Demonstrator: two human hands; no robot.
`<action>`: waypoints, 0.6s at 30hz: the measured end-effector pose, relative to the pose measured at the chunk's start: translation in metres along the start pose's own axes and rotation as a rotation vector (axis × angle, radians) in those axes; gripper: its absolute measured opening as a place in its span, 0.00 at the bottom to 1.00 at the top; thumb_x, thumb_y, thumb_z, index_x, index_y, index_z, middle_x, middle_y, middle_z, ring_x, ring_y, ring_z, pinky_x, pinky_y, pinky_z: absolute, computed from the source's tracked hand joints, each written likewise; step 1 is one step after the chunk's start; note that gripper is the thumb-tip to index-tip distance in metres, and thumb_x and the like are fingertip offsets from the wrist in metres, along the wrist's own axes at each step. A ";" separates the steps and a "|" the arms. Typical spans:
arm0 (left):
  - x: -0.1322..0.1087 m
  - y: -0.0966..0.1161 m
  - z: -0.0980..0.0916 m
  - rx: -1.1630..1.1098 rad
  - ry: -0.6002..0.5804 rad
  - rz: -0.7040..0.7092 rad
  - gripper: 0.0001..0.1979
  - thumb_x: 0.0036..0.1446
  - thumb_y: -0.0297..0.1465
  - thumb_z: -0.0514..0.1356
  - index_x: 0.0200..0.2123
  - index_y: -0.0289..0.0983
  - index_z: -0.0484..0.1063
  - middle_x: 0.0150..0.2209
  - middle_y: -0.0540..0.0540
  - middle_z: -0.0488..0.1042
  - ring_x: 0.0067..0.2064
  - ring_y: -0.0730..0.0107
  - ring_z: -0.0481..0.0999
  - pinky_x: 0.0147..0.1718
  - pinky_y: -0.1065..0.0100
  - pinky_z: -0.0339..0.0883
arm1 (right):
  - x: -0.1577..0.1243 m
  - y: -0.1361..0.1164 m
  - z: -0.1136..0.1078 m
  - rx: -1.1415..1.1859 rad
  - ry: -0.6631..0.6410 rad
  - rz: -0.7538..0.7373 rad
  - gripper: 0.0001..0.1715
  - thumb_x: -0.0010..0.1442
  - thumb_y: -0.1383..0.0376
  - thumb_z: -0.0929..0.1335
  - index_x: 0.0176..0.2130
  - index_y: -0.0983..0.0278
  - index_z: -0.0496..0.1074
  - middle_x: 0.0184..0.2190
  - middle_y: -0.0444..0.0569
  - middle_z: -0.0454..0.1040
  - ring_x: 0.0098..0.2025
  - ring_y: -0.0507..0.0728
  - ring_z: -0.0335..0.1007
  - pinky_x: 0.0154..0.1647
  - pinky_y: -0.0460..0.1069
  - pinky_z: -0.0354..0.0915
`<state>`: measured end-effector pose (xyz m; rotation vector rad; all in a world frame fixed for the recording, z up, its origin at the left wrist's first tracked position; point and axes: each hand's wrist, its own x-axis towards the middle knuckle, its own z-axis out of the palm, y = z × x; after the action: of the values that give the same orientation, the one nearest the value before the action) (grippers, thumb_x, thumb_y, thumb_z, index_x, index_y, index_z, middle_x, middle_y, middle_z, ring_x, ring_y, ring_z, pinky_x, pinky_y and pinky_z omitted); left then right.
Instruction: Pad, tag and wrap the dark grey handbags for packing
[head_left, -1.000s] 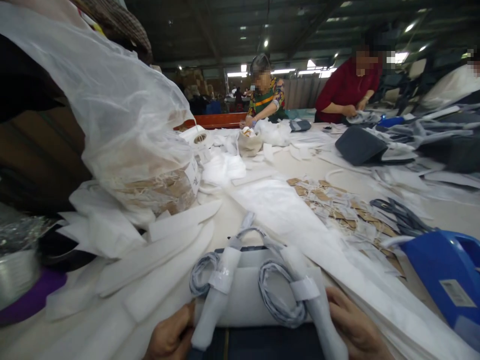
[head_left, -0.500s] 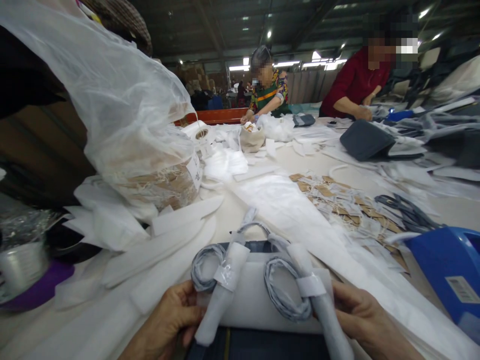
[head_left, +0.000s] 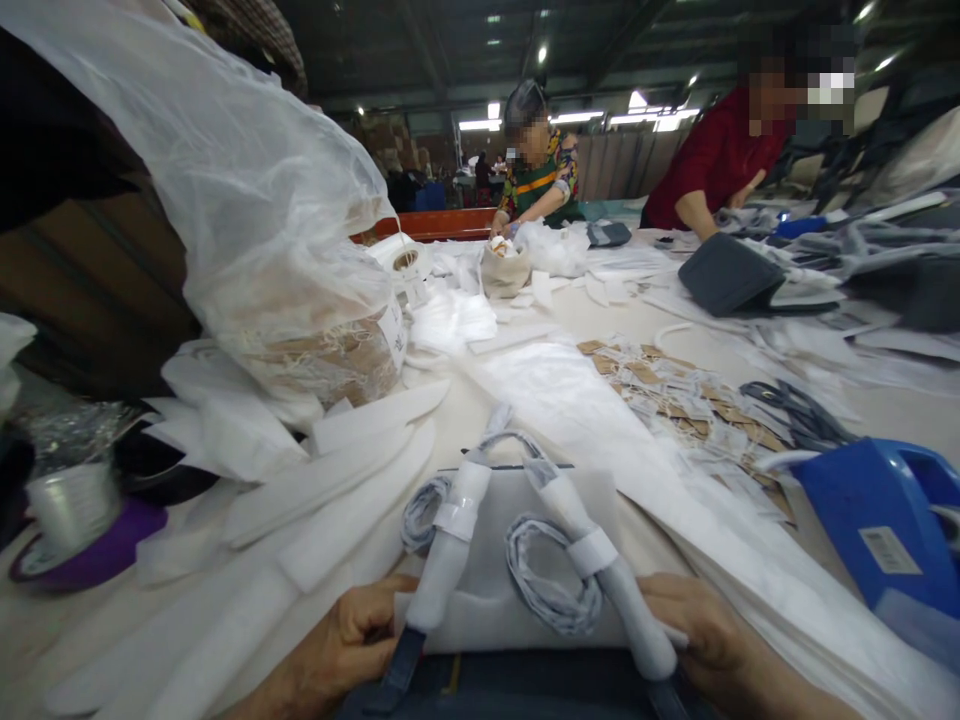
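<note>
A dark blue handbag point(head_left: 517, 685) lies in front of me at the bottom of the head view. A white foam sheet point(head_left: 525, 620) covers its upper part. Two handles point(head_left: 448, 570) wrapped in white foam run across the sheet, with coiled cords in clear-grey wrapping point(head_left: 555, 580) beside them. My left hand point(head_left: 349, 635) is closed at the sheet's left edge, thumb and curled fingers pinching it. My right hand point(head_left: 694, 615) is closed at the right edge beside the right handle; its fingertips are partly hidden.
White foam strips point(head_left: 330, 520) cover the table at left. A plastic-wrapped carton point(head_left: 330, 355), a heap of brown tags point(head_left: 690, 400) and a blue bin point(head_left: 877, 540) surround the work. Tape rolls point(head_left: 71, 515) lie at far left. Two co-workers point(head_left: 544, 185) stand across the table.
The foam sheet now reaches over the bag's dark far edge, which showed before. The wrapped handles and cord coils have shifted, and my right hand has moved slightly inward.
</note>
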<state>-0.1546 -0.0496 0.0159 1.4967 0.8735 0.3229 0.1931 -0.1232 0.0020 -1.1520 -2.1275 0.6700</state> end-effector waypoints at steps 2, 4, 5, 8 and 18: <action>-0.002 0.008 0.003 -0.024 0.010 -0.038 0.12 0.49 0.39 0.62 0.30 0.37 0.76 0.33 0.48 0.72 0.39 0.61 0.70 0.40 0.67 0.63 | -0.001 0.002 0.000 -0.115 0.059 -0.118 0.32 0.69 0.57 0.50 0.21 0.63 0.66 0.17 0.47 0.66 0.21 0.52 0.63 0.23 0.46 0.56; -0.003 0.016 0.007 -0.040 0.031 -0.097 0.12 0.48 0.40 0.63 0.31 0.37 0.76 0.30 0.49 0.71 0.38 0.63 0.69 0.40 0.68 0.63 | -0.002 0.002 0.000 -0.183 0.084 -0.177 0.29 0.69 0.59 0.52 0.25 0.62 0.70 0.18 0.48 0.68 0.22 0.53 0.65 0.25 0.46 0.57; -0.003 0.020 0.008 -0.045 0.037 -0.125 0.13 0.48 0.41 0.63 0.32 0.37 0.76 0.30 0.50 0.70 0.37 0.64 0.69 0.39 0.68 0.63 | -0.003 0.001 -0.001 -0.178 0.068 -0.171 0.27 0.69 0.59 0.53 0.28 0.62 0.71 0.20 0.49 0.70 0.24 0.53 0.66 0.26 0.46 0.58; -0.002 0.024 0.007 0.026 0.064 -0.095 0.15 0.49 0.43 0.60 0.28 0.36 0.75 0.29 0.49 0.69 0.34 0.67 0.67 0.34 0.70 0.61 | -0.001 -0.012 -0.012 0.016 -0.083 0.003 0.25 0.68 0.58 0.54 0.33 0.62 0.74 0.30 0.52 0.73 0.31 0.55 0.70 0.32 0.46 0.63; -0.006 0.010 0.002 0.084 0.092 0.104 0.12 0.51 0.39 0.60 0.28 0.35 0.77 0.29 0.48 0.72 0.33 0.67 0.69 0.33 0.71 0.62 | -0.003 -0.033 -0.025 0.318 -0.114 0.242 0.32 0.61 0.42 0.58 0.32 0.63 0.75 0.29 0.49 0.70 0.34 0.58 0.66 0.36 0.50 0.62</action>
<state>-0.1541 -0.0540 0.0272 1.6191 0.8926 0.4387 0.1946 -0.1380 0.0407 -1.2243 -1.8969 1.1628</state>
